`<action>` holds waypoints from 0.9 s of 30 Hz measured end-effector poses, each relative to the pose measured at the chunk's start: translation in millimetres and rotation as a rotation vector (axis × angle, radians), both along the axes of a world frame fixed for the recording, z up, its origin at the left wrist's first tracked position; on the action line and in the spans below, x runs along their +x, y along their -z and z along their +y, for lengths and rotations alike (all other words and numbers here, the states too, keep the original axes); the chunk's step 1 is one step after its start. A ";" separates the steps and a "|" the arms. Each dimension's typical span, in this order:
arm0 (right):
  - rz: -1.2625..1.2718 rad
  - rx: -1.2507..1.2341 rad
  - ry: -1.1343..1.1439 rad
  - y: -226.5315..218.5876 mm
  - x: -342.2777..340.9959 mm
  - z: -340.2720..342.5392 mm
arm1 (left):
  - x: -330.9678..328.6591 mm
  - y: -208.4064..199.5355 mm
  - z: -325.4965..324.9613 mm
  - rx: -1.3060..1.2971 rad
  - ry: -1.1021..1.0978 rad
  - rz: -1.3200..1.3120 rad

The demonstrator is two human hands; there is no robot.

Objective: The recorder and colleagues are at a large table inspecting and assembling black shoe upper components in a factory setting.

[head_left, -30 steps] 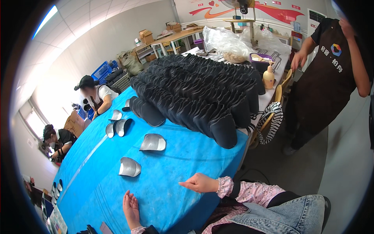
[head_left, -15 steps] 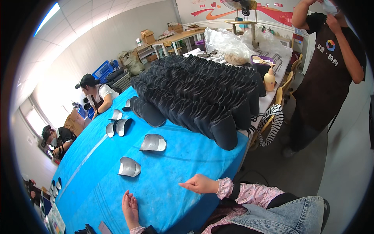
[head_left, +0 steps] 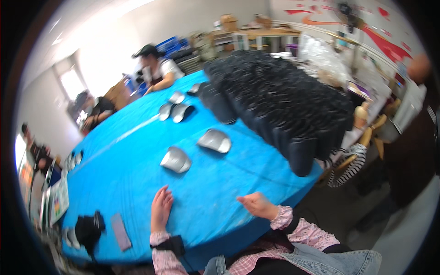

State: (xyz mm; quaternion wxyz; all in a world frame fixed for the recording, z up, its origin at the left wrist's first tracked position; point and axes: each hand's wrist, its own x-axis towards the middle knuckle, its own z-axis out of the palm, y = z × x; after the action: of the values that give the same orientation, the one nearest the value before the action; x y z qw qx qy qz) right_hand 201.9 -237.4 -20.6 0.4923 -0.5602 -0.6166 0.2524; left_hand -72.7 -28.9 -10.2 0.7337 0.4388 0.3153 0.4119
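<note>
My left hand (head_left: 162, 209) is over the blue-covered table (head_left: 137, 176), palm turned inward, its loosely bent fingers apart and nothing in them. To the right, near the table's edge, my right hand (head_left: 259, 205) is loosely closed, and no object shows in it. Just beyond the hands lie two curved silver-grey shell pieces, one nearer (head_left: 176, 159) and one farther (head_left: 214, 140). Neither hand touches them. More such shells (head_left: 182, 112) sit farther off beside long rows of nested black curved pieces (head_left: 279, 98).
At the table's near left are a black bundle (head_left: 88, 229) and a flat mauve strip (head_left: 121, 231). A pump bottle (head_left: 360, 115) and clear plastic bags (head_left: 323, 59) stand at the far right. One person (head_left: 158, 71) leans on the far edge; another in a dark apron (head_left: 412, 142) stands right.
My view has swung left and blurred, so the table's near left corner now shows. My hands keep nearly the same pose over the table. The shells lie as before.
</note>
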 end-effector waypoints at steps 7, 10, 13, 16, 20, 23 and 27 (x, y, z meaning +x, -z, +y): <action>0.202 0.019 -0.362 -119.9 -16.7 12.1 | -6.7 -4.5 0.6 -0.034 0.006 -0.031; 0.535 -0.050 -0.920 -201.4 -11.7 -3.4 | -3.4 -5.3 -0.2 -0.031 0.024 -0.042; 0.615 -0.110 -1.479 -225.0 1.4 -3.0 | 5.4 -3.7 2.4 -0.024 0.064 -0.073; 0.568 0.357 -1.690 -224.0 -17.2 21.1 | -17.1 -4.3 -0.1 -0.070 0.056 -0.114; 0.726 0.419 -1.778 -229.5 -19.9 19.7 | -7.0 -2.4 4.4 -0.120 0.081 -0.220; 0.783 0.535 -1.735 -223.7 -25.4 28.7 | -25.2 -2.0 -3.5 -0.165 0.088 -0.313; 0.857 0.580 -1.788 -223.8 -11.5 45.4 | -3.3 -4.9 2.3 -0.187 0.152 -0.335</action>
State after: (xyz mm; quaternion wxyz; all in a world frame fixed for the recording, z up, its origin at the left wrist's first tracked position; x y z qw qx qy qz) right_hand 190.3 -192.0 203.2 0.4194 0.3798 -0.6178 0.5460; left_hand -76.0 -26.6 -5.3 0.8423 0.3169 0.1919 0.3916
